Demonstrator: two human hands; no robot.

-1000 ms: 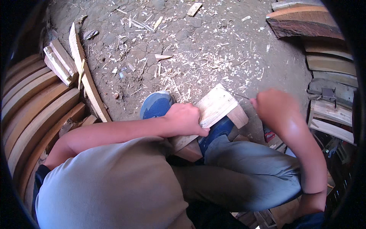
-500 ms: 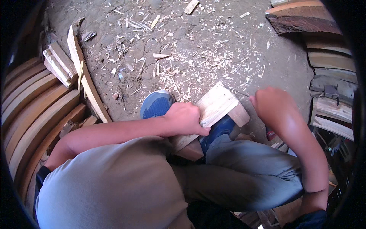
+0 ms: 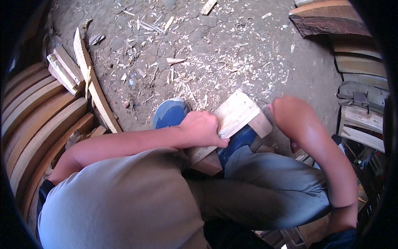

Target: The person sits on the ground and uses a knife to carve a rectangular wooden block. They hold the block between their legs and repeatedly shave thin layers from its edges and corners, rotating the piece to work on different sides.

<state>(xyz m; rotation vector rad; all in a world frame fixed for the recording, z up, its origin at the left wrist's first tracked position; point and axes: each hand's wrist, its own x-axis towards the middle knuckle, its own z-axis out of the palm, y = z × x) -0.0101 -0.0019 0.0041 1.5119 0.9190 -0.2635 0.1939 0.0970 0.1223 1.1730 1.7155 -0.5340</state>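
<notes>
A pale wooden plank (image 3: pixel 232 116) lies slanted across a darker wooden block (image 3: pixel 262 123), between my blue shoes (image 3: pixel 170 114). My left hand (image 3: pixel 202 128) grips the plank's near edge, thumb under it. My right hand (image 3: pixel 292 113) is closed in a fist just right of the plank's far end; what it holds is hidden from view. My knee in grey trousers (image 3: pixel 269 182) fills the lower middle.
Dirt floor with wood shavings (image 3: pixel 207 54) ahead. Curved wooden boards (image 3: pixel 37 112) are stacked at the left, with loose offcuts (image 3: pixel 68 70) beside them. More planks and slabs (image 3: pixel 331 20) are piled at the right.
My right hand has shifted slightly down and left along the plank's end. The left hand and plank have stayed put.
</notes>
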